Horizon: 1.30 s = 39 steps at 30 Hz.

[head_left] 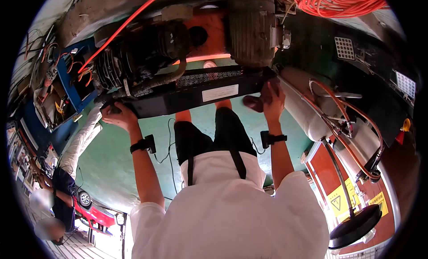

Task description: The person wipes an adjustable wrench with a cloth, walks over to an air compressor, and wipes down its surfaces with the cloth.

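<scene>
In front of me lies a long black metal guard (169,101) with a perforated top and a white label, close to a finned compressor pump (117,62) and a ribbed electric motor (252,29). My left hand (121,117) is at its left end, fingers curled round the corner. At the right end, my right hand (274,103) is closed on a dark red cloth (254,103), part of which hangs to the left of the fingers. The cloth lies close against the guard. Both wrists carry black strapped devices.
A grey cylindrical tank (303,107) with orange-brown hoses (332,96) stands to the right. Coiled orange hose (339,2) lies at upper right. A round black-based stand (356,225) is at lower right. Other people (62,201) and a red car (96,216) appear at lower left.
</scene>
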{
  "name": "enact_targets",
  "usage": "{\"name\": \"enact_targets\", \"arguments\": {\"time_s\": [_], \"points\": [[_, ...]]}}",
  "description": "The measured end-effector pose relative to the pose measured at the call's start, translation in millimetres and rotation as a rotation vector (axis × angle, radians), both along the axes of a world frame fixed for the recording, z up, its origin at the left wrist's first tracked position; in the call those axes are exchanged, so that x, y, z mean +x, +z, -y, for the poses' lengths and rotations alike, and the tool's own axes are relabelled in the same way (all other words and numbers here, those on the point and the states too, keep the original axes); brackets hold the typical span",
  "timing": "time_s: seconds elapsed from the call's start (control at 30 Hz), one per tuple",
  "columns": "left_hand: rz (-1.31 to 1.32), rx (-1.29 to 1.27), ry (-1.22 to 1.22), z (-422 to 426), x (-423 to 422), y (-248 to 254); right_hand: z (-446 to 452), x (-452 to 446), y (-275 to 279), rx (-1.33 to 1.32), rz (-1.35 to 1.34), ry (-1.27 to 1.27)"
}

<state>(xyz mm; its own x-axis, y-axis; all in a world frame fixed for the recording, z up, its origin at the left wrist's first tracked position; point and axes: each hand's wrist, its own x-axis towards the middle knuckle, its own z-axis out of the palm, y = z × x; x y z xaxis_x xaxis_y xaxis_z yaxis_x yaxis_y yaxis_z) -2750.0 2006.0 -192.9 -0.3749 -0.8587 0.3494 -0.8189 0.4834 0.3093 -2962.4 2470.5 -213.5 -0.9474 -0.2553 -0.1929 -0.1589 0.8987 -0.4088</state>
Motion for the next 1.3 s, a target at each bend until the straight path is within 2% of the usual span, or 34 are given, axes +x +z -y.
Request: {"name": "enact_targets", "arguments": {"time_s": [0.1, 0.17, 0.27, 0.37, 0.4, 0.43, 0.53, 0.63, 0.7, 0.73, 0.83, 0.93, 1.0, 1.1, 1.17, 1.3], "points": [[-0.057, 0.019, -0.027, 0.7, -0.5, 0.9, -12.3, -23.8, -8.8, 0.022, -0.019, 0.04], [0.006, 0.005, 0.004, 3.0, 3.2, -1.9, -2.3, -28.8, -7.9, -0.046, -0.034, 0.019], [-0.027, 0.006, -0.01, 4.2, 2.9, -1.3, 0.1, -35.0, -28.8, -0.174, -0.059, -0.254], [-0.001, -0.006, -0.017, 4.8, 1.9, -0.5, -15.5, -45.1, -29.7, -0.199, 0.085, -0.235], [-0.024, -0.004, -0.02, 5.3, 2.0, -1.0, -44.6, -54.7, -45.6, -0.371, 0.157, 0.015], [-0.048, 0.005, -0.027, 3.7, 0.4, 0.2, -37.7, -50.8, -44.2, -0.373, 0.166, 0.018], [-0.03, 0.011, -0.026, 2.3, -0.8, 1.6, 0.5, -38.2, -8.8, 0.014, 0.018, 0.0], [0.04, 0.006, -0.027, 4.7, 1.3, 0.9, 41.7, 1.8, -4.7, 0.049, -0.117, 0.091], [0.02, 0.031, -0.016, 3.5, -2.5, 4.1, 71.5, 23.1, 9.6, 0.045, -0.007, 0.215], [0.016, 0.035, -0.017, 3.0, -1.9, 5.6, 93.2, 28.9, 26.9, 0.007, 0.086, 0.245], [0.044, 0.058, -0.001, 3.2, -4.2, 6.8, 144.0, 43.8, 61.7, -0.04, 0.143, 0.491], [0.068, 0.048, 0.028, 3.9, -5.0, 5.2, 176.6, 47.2, 75.1, -0.183, 0.227, 0.605], [0.136, 0.027, -0.032, 4.7, -0.6, 7.5, 187.3, 49.4, 83.8, -0.317, 0.313, 0.772], [0.101, 0.092, 0.016, 4.4, -4.1, 13.6, 147.7, 16.8, 56.4, -0.392, 0.285, 0.754], [0.07, 0.066, 0.026, 6.3, -4.1, 13.1, 110.9, -14.1, 50.0, -0.125, 0.287, 0.682], [0.014, 0.065, 0.002, 6.5, -1.8, 9.6, 65.2, -38.8, 29.1, -0.074, 0.213, 0.779]]}}
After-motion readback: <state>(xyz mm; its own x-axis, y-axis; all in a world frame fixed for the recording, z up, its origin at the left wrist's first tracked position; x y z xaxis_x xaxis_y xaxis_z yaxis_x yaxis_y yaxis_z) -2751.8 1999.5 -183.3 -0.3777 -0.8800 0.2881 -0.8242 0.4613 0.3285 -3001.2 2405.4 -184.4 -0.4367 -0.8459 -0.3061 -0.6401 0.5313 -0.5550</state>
